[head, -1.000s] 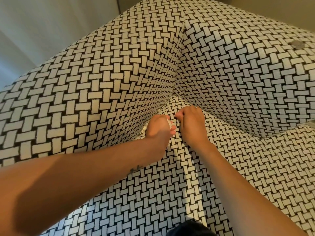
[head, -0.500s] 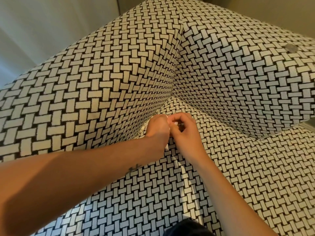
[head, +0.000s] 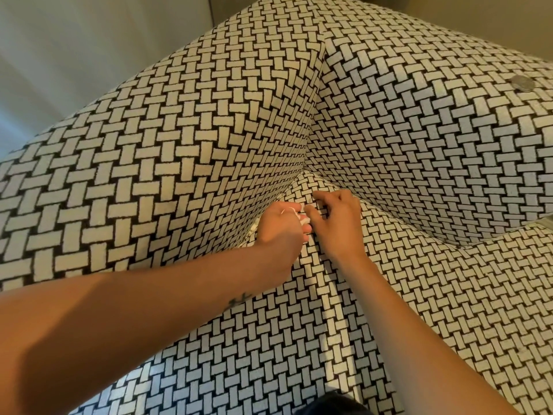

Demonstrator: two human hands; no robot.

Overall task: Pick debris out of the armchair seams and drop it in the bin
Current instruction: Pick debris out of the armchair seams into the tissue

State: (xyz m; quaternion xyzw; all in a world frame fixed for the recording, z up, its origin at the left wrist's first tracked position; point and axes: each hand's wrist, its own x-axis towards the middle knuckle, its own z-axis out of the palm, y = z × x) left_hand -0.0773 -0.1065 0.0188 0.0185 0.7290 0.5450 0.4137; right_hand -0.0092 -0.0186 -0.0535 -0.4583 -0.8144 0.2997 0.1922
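Your left hand [head: 279, 232] sits at the middle of the frame, curled closed around a small wad of white scraps [head: 300, 216] that pokes out between thumb and fingers — it reads as a holding pouch, so each find doesn't need its own trip to the bin. Your right hand [head: 336, 223] is just beside it, fingertips drawn together and pressed down on the seat [head: 389, 295] fabric next to the wad; whether they pinch a fresh scrap or are only passing one over, you cannot tell from here.

Both hands work where the seat meets the armrest [head: 149, 175] at the left — the seam [head: 281, 202] runs up toward the inner corner just above your knuckles. A pale sliver shows in that gap beside your left hand, likely more debris, though it is too small to be sure.

A round grey disc [head: 312, 83] — perhaps a coin — lies on the chair's padding at the upper right, well apart from your hands. The busy woven pattern hides white bits easily, and your left forearm covers the lower stretch of the seam. No bin is in view.
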